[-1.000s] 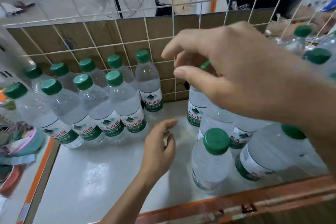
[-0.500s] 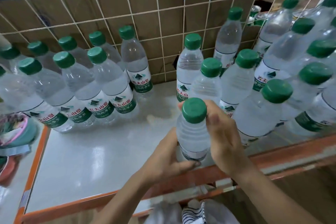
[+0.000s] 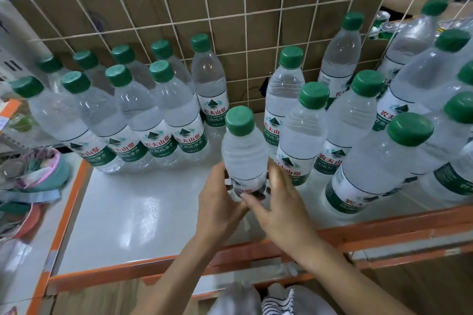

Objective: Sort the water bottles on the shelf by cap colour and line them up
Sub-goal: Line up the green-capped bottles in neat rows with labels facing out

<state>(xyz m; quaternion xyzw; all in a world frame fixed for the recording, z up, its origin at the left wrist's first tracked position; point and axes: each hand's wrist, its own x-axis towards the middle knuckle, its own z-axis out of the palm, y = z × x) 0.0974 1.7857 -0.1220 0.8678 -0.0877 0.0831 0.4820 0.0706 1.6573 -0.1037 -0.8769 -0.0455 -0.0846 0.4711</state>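
Observation:
A clear water bottle with a green cap (image 3: 243, 151) stands upright at the middle of the white shelf (image 3: 143, 217). My left hand (image 3: 217, 202) and my right hand (image 3: 279, 202) both clasp its lower part, one on each side. Left of it, several green-capped bottles (image 3: 153, 115) stand in two rows against the wire grid. To the right, a looser cluster of green-capped bottles (image 3: 358, 135) fills the shelf up to the right edge. All caps in view are green.
A white wire grid (image 3: 230, 15) backed by brown cardboard closes the rear of the shelf. The shelf has an orange frame (image 3: 384, 230) along the front and left. A bundle of cloth and a bowl (image 3: 33, 174) lie on the neighbouring shelf at left.
My right hand dropped from reaching over the right cluster onto the front bottle, and my left hand joined it. The held bottle has moved back and left, toward the lined-up rows.

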